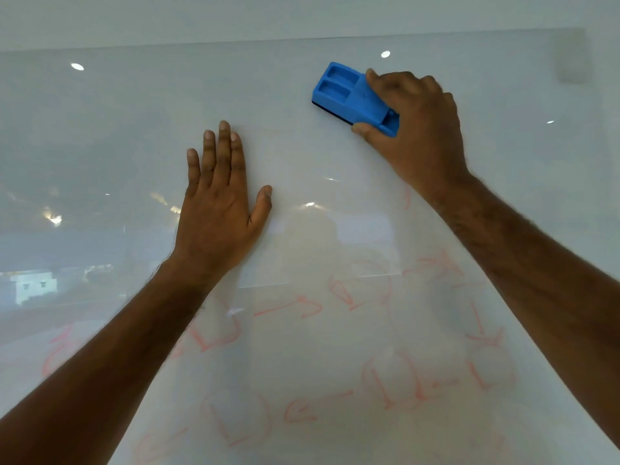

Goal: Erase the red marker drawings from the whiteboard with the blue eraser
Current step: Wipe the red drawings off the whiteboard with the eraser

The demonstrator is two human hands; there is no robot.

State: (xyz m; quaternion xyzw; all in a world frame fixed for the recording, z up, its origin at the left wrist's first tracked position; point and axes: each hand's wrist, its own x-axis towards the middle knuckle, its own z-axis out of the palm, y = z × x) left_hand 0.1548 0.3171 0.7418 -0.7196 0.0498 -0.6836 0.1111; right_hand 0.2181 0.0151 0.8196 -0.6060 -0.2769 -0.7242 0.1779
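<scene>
A glossy whiteboard (117, 146) fills the view. The blue eraser (349, 94) lies flat against it near the upper middle, its dark felt side on the board. My right hand (416, 129) grips the eraser's right end, fingers over the top and thumb under it. Flat on the board to the left, my left hand (218, 209) has its fingers spread and holds nothing. Red marker drawings (362, 330) of circles, arrows and L shapes cover the lower half of the board, below both hands. The board around the eraser shows no red marks.
The whiteboard's top edge (302, 38) runs across just above the eraser, with pale wall beyond it. Ceiling lights and a window scene reflect in the board's left side (33, 283). Both forearms reach up from the bottom corners.
</scene>
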